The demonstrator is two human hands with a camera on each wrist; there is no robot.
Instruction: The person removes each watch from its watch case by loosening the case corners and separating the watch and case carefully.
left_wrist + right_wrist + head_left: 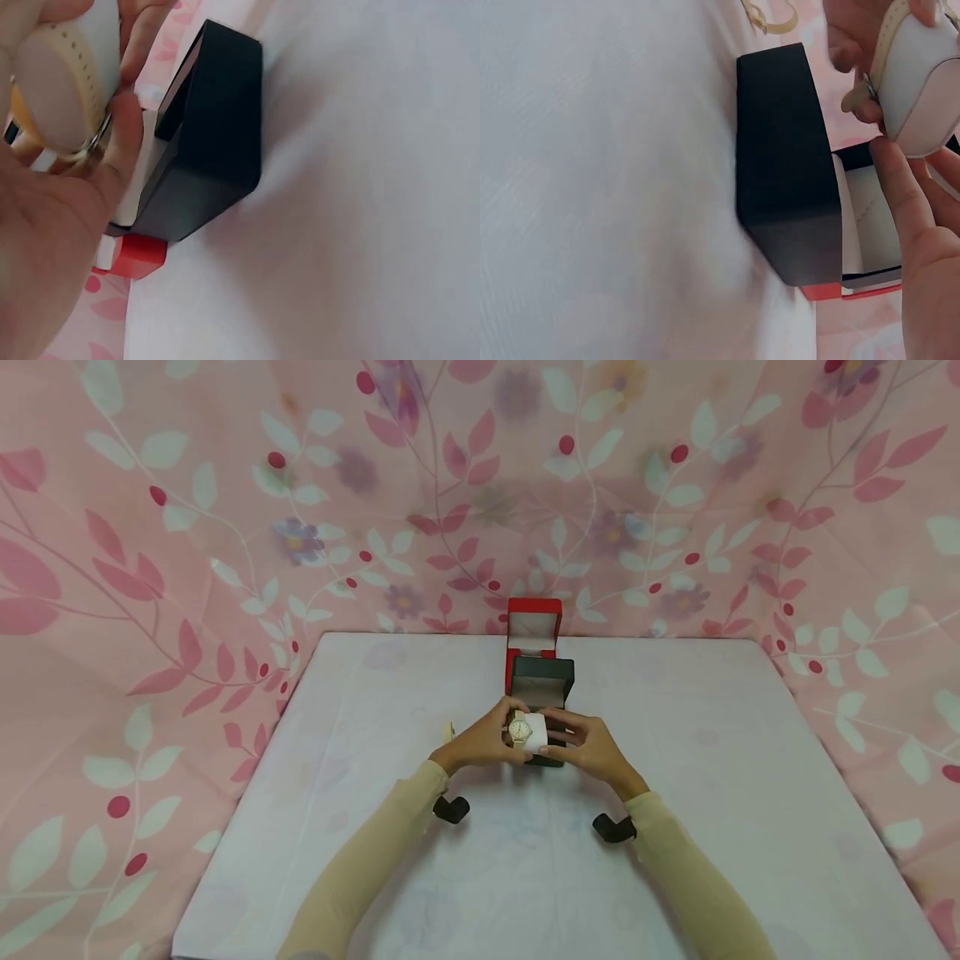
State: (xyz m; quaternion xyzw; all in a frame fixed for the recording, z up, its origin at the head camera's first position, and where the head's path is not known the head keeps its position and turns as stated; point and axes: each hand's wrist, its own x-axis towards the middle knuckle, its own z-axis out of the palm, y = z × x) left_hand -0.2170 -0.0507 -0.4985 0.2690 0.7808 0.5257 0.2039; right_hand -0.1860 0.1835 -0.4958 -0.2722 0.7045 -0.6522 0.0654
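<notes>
A watch (519, 729) with a pale dial and a cream strap is at the left end of a white cushion (536, 732), its strap looped round that end. My left hand (483, 739) grips the watch with thumb and fingers. On the cushion's other side, my right hand (592, 747) holds it between thumb and fingers. Both hands are above the open black box (543, 668), whose lid stands up. In the right wrist view the box (787, 142) shows a pale lining. Fingers partly hide the strap (75, 67) and its buckle.
An open red box (535, 605) stands right behind the black one, near the table's back edge. A second cream strap (776, 26) lies left of the black box, partly hidden by my left hand in the head view. White cloth (375, 710) covers the table; floral fabric hangs behind.
</notes>
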